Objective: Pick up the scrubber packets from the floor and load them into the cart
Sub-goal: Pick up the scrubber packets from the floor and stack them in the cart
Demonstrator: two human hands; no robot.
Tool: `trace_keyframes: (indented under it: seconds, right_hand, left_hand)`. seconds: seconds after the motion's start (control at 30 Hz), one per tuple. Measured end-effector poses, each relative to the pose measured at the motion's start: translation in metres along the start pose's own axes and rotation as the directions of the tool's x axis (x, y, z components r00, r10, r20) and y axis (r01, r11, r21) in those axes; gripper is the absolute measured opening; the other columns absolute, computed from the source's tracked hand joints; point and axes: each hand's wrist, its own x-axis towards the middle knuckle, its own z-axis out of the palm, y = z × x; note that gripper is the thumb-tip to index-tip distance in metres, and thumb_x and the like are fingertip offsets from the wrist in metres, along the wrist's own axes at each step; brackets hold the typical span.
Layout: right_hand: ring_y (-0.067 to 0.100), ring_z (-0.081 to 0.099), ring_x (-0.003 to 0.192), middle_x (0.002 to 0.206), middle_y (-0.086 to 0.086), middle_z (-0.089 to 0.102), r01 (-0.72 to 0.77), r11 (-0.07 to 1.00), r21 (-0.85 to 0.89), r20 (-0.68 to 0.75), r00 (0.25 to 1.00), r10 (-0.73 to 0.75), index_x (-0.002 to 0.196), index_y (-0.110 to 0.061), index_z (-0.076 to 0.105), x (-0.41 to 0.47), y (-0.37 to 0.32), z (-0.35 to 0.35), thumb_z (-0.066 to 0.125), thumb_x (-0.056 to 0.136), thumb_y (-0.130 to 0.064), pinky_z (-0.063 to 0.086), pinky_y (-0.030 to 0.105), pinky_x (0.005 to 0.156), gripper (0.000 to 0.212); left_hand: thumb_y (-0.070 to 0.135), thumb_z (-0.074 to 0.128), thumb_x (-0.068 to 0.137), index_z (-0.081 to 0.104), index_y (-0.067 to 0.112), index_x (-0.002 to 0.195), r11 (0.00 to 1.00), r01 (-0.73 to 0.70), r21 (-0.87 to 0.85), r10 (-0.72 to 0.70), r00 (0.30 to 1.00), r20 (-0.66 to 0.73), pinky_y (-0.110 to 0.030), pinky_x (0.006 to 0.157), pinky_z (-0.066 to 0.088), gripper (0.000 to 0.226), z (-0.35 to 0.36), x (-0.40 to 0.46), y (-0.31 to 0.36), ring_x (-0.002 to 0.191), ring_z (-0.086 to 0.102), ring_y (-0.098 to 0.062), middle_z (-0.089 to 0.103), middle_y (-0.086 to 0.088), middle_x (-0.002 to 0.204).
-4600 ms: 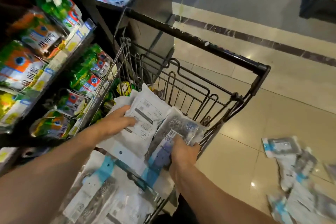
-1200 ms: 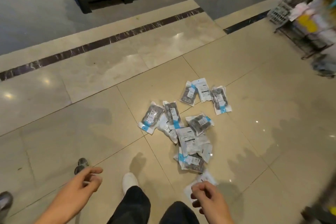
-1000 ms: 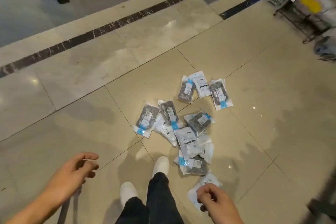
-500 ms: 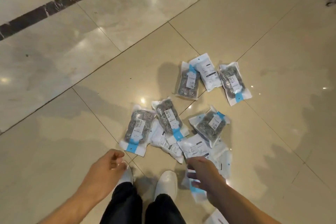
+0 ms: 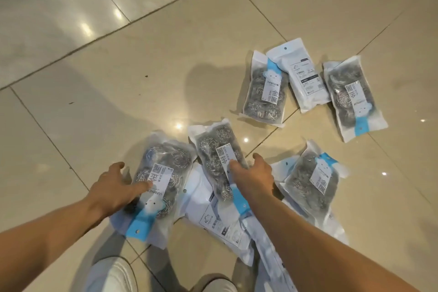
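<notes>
Several scrubber packets lie on the beige tiled floor, clear bags of steel-wool balls with blue tabs. My left hand (image 5: 113,189) reaches onto the left packet (image 5: 166,161), fingers spread, index finger touching its label. My right hand (image 5: 254,174) is on the middle packet (image 5: 213,149), thumb across the label, fingers bent down at its right edge. That packet lies on the floor. Further packets lie at the right (image 5: 312,178) and farther off (image 5: 263,92), (image 5: 355,97), one of them face down (image 5: 299,76). The cart is out of view.
A face-down white packet (image 5: 213,218) lies under my right forearm, partly hidden. My two white shoes (image 5: 113,275) stand at the bottom edge, close to the pile. Bare tiles (image 5: 94,78) spread to the left and beyond the packets.
I have bent closer to the floor. Both hands moved forward from near my shoes onto two packets; the right hand left the lower white packet for the middle one.
</notes>
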Motion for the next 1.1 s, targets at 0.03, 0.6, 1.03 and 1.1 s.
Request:
trace_keyframes:
  seconds: [0.03,0.6,1.03,1.1]
  right_hand:
    - [0.032,0.046,0.138,0.153,0.006,0.044,0.013,0.999,-0.03,0.023,1.0,-0.012,0.157,-0.026,0.032,0.011,-0.001,0.001,0.07,0.074,-0.053,0.043,0.054,0.112,0.095]
    - [0.018,0.063,0.083,0.096,-0.002,0.064,-0.055,0.981,0.187,0.172,0.985,0.023,0.112,-0.022,0.047,-0.127,-0.025,-0.064,0.087,0.076,-0.019,0.044,0.026,0.058,0.054]
    - [0.019,0.077,0.095,0.107,-0.007,0.078,0.065,0.773,0.631,0.008,0.996,-0.09,0.13,-0.032,0.055,-0.49,-0.126,-0.367,0.088,0.062,-0.023,0.06,0.051,0.093,0.076]
    - [0.02,0.077,0.098,0.109,-0.006,0.079,0.074,0.714,0.696,0.01,0.993,-0.113,0.131,-0.035,0.054,-0.536,-0.131,-0.407,0.089,0.068,-0.014,0.06,0.052,0.095,0.076]
  left_hand:
    - [0.052,0.089,0.07,0.034,0.007,0.152,1.0,0.017,-0.022,-0.016,1.0,0.017,-0.044,0.102,0.049,0.109,0.006,0.008,-0.001,0.123,0.058,-0.037,0.052,-0.022,0.147]
    - [0.037,0.087,0.063,0.065,0.014,0.1,0.987,-0.063,-0.147,0.066,0.998,0.015,-0.045,0.077,0.062,0.05,-0.08,-0.123,0.059,0.081,0.074,-0.029,0.077,-0.01,0.092]
    - [0.017,0.073,0.088,0.07,0.023,0.109,0.926,-0.154,-0.346,0.192,0.978,0.077,-0.047,0.09,0.06,0.022,-0.268,-0.55,0.185,0.09,0.078,-0.027,0.081,-0.002,0.095]
    - [0.017,0.071,0.09,0.068,0.024,0.109,0.903,-0.166,-0.395,0.213,0.974,0.078,-0.045,0.086,0.06,0.02,-0.283,-0.606,0.195,0.088,0.077,-0.026,0.081,-0.003,0.093]
